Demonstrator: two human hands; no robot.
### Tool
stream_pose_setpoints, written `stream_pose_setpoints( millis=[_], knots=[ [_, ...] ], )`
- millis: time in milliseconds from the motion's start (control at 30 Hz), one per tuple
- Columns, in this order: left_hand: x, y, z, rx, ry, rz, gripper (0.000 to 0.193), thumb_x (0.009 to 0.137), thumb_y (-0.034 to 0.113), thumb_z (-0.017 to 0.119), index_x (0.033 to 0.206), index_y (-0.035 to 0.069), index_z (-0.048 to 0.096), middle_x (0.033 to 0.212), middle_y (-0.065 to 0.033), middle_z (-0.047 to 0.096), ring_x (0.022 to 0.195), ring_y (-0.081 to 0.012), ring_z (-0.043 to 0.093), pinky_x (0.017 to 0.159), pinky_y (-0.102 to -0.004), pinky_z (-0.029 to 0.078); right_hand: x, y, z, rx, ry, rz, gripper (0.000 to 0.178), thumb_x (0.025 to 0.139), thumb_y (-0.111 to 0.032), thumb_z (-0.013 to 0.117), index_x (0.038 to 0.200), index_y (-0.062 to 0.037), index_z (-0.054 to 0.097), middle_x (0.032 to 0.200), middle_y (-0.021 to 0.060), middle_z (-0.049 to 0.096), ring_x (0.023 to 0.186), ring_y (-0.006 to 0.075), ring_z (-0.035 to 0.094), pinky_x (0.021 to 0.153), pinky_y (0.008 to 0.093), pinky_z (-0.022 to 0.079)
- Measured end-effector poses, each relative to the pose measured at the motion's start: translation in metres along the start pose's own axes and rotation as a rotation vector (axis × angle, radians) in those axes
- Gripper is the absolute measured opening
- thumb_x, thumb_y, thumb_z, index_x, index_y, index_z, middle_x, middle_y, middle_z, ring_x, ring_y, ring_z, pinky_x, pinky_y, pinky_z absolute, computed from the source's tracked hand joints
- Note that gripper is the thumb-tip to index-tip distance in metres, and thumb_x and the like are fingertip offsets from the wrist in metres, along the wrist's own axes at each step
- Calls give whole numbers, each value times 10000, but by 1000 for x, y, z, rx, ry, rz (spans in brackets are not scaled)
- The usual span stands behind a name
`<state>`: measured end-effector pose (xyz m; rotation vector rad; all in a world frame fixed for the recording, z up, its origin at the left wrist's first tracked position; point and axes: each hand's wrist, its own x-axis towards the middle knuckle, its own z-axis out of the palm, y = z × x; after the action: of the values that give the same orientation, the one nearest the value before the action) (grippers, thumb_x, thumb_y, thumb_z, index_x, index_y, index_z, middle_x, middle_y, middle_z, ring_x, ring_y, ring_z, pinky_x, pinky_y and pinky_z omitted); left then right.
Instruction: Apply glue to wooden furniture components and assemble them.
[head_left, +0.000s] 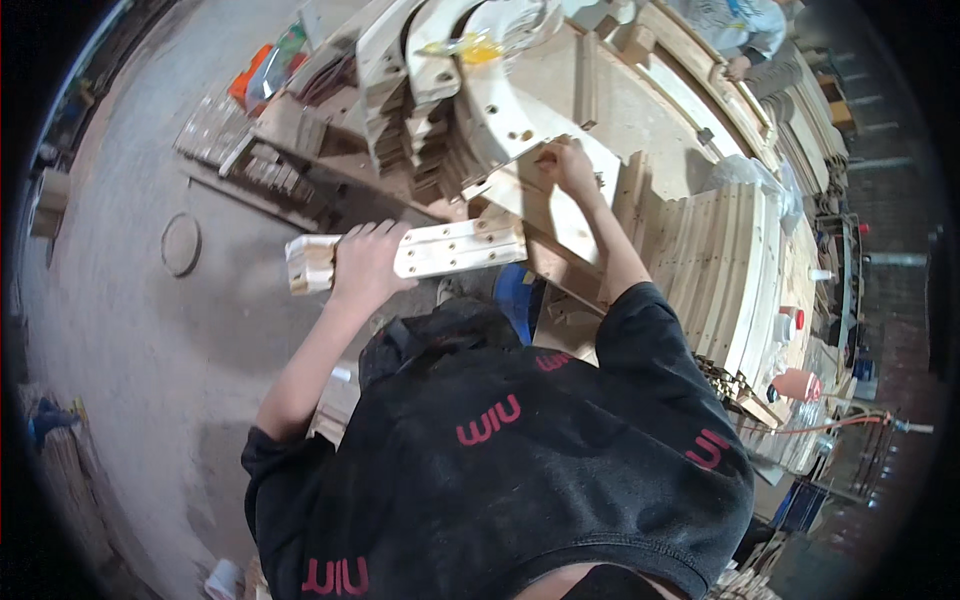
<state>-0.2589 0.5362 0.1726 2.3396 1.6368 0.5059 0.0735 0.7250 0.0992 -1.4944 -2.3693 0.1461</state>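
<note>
My left hand is closed around a pale wooden block with rows of drilled holes. The block lies level, its right end by the edge of the workbench. Over the bench top my right hand has its fingers curled together in a pinch; whatever is between them is too small to make out. Just left of that hand are curved wooden pieces with holes, standing in a stack. A yellow-and-clear plastic item rests on top of them.
Many slatted wooden pieces stand in a row at the right. Beyond the bench, a co-worker's hand is near a wooden frame. Wood bundles sit at the left, and a ring lies on the floor.
</note>
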Motion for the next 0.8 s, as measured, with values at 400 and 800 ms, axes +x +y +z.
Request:
stream_pose_setpoints(
  millis=[400, 800],
  knots=[
    [6, 2, -6, 0, -34, -52, 613, 438, 246, 846, 973, 81, 597, 871, -75, 604, 841, -251, 593, 772, -358, 447, 10, 13, 2, 3, -45, -49, 144, 753, -112, 621, 891, -70, 616, 952, 157, 552, 938, 345, 501, 807, 428, 437],
    [-9, -16, -10, 39, 32, -78, 579, 446, 241, 844, 944, 81, 596, 856, -75, 615, 845, -249, 604, 774, -355, 457, -40, -61, -104, 518, -385, 319, 130, 832, -83, 637, 896, 29, 622, 752, 83, 658, 684, 126, 613, 631, 276, 484]
  ],
)
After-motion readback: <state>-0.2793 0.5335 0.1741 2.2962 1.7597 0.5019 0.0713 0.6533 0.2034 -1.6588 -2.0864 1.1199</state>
